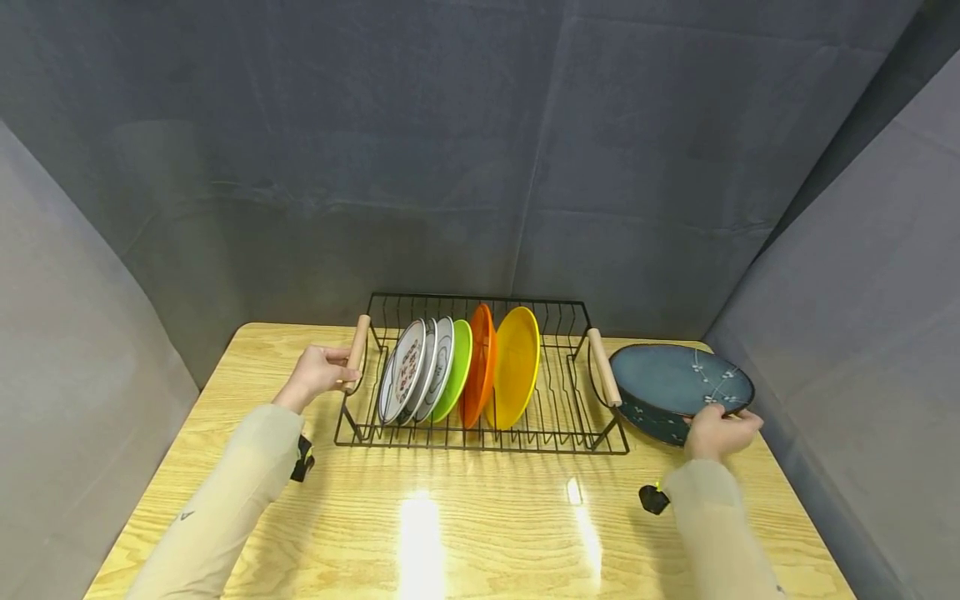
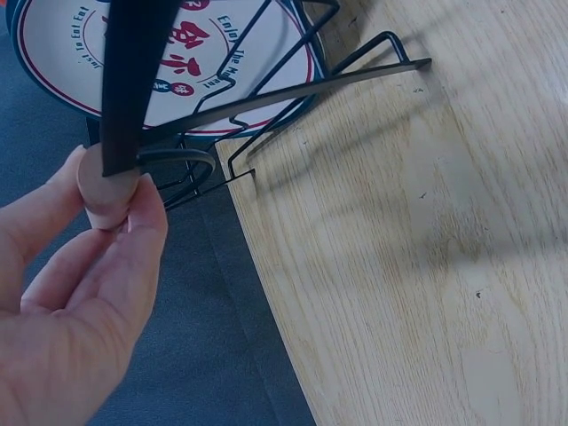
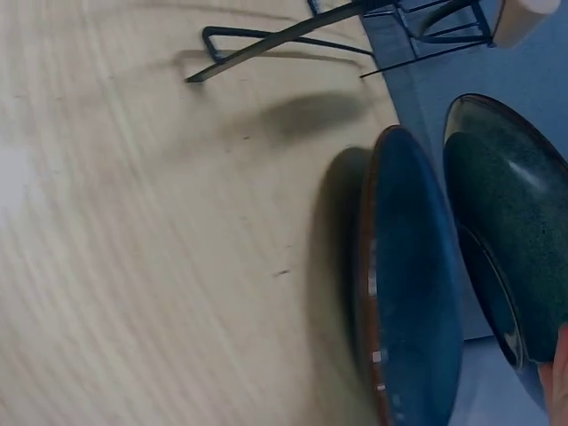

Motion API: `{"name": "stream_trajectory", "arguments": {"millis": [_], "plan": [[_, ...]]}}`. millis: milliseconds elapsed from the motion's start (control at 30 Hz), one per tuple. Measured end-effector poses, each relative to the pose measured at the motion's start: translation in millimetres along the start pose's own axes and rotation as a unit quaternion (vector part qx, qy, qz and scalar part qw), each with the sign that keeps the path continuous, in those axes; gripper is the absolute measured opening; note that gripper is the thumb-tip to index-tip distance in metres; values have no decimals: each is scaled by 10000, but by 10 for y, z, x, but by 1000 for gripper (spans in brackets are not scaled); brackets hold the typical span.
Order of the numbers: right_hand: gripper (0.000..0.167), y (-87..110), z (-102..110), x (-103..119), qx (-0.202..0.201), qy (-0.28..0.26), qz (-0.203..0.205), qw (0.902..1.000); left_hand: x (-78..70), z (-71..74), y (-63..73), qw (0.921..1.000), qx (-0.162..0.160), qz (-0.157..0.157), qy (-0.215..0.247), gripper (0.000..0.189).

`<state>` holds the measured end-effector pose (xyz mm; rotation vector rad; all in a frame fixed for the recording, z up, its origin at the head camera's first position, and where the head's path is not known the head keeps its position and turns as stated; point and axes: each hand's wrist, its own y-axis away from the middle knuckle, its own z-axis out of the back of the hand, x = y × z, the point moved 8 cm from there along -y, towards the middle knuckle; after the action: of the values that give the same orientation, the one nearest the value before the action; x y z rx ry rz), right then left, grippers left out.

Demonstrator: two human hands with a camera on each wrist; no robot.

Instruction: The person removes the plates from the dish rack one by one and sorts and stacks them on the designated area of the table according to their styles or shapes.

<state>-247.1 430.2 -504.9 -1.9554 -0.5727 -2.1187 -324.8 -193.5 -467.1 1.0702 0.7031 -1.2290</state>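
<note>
My left hand [image 1: 315, 375] pinches the left wooden handle [image 1: 358, 350] of a black wire dish rack [image 1: 480, 448]; in the left wrist view thumb and fingers close round the handle's end [image 2: 108, 186]. At the far right, my right hand [image 1: 718, 432] grips the near rim of a dark blue plate [image 1: 660, 379] with a white blossom pattern. Under it lies a second dark blue plate [image 1: 654, 423]. In the right wrist view the held plate [image 3: 515, 222] is raised and tilted, its underside showing, apart from the lower plate [image 3: 413, 284].
Upright in the rack stand several white patterned plates [image 1: 405, 371], a green plate [image 1: 456, 367], an orange plate [image 1: 480, 367] and a yellow plate [image 1: 517, 367]. The rack's right handle [image 1: 604, 367] is close to the blue plates. Grey cloth [image 1: 420, 167] surrounds the wooden table [image 1: 510, 517].
</note>
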Motion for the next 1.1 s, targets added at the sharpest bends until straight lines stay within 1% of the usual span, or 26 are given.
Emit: {"name": "stream_trajectory", "arguments": {"millis": [100, 233, 300, 433, 533, 633, 800, 1100], "plan": [[16, -17, 24, -112, -56, -134, -227, 9996, -5, 1, 2, 10000, 18, 2, 15, 49], [15, -23, 43, -212, -54, -184, -383, 9991, -11, 0, -5, 10000, 12, 4, 30, 49], [16, -21, 53, -250, -54, -168, -445, 9989, -8, -2, -11, 10000, -4, 15, 30, 49], [16, -24, 57, -309, -36, -331, -543, 9980, -16, -5, -14, 10000, 26, -47, 23, 49], [17, -40, 45, -342, 8, -512, -586, 9970, -16, 2, -16, 10000, 39, -55, 64, 48], [17, -53, 38, -371, 31, -580, -634, 9963, -14, 7, -14, 9999, 55, -36, 98, 48], [17, -54, 45, -403, 56, -548, -678, 9962, -22, 13, -2, 10000, 59, -24, 60, 49], [15, -19, 79, -448, 104, -386, -873, 9954, -10, 19, -4, 10000, 31, 0, 15, 49]]}}
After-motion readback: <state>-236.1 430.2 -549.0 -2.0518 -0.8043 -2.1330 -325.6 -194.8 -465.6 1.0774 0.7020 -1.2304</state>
